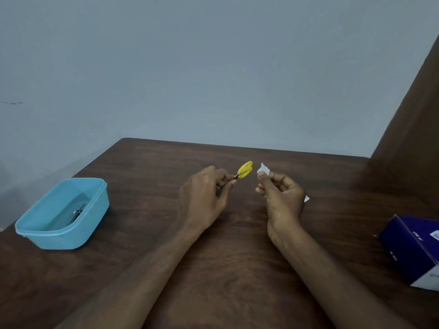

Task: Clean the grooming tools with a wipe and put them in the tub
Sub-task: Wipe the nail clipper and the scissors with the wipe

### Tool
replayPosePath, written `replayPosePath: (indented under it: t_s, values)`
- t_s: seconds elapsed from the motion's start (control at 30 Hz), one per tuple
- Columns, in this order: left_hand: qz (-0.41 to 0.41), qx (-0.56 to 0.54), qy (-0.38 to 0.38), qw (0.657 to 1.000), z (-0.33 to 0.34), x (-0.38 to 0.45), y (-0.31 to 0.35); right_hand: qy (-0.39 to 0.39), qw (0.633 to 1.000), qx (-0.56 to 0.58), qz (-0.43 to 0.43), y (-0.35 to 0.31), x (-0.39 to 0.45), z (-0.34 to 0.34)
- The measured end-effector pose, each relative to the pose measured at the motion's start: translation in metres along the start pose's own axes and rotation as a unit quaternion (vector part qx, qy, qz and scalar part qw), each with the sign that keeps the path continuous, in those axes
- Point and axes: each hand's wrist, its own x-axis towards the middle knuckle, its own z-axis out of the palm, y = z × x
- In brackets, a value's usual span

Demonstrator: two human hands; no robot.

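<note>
My left hand (206, 193) pinches small scissors with yellow handles (245, 170) by their metal blades; the handles point up and to the right. A short gap to the right, my right hand (280, 198) grips a crumpled white wipe (263, 170), which sticks out above my thumb and again behind the hand. Both hands hover over the middle of the brown wooden table (147, 167). The light blue plastic tub (35, 230) stands at the left of the table, and a metal grooming tool (77, 213) lies inside it.
A dark blue box (413, 248) lies at the table's right edge. A dark wooden panel (408, 119) rises at the back right. A grey-blue wall stands behind the table.
</note>
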Motion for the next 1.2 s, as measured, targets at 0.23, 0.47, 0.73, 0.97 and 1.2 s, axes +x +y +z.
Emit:
replayPosePath:
  t_s: [0.23, 0.47, 0.73, 0.97, 1.2]
  values:
    - [0.092, 0.079, 0.039, 0.992, -0.009, 0.001, 0.000, -0.065, 0.997, 0.008, 0.037, -0.005, -0.005, 0.004]
    - [0.134, 0.086, 0.038, 0.987, -0.007, 0.003, 0.000, -0.098, 0.963, 0.196, 0.158, -0.010, -0.015, 0.010]
    - [0.038, -0.052, -0.027, 0.998, -0.002, 0.002, -0.009, -0.213, 0.788, -0.355, -0.456, -0.014, 0.013, -0.015]
    - [-0.082, -0.151, -0.111, 0.979, 0.006, 0.004, -0.009, -0.254, 0.699, -0.455, -0.491, -0.016, 0.029, -0.021]
    - [-0.149, -0.210, -0.110, 0.960, 0.006, 0.010, -0.016, -0.104, 0.838, -0.333, -0.420, -0.013, 0.034, -0.033]
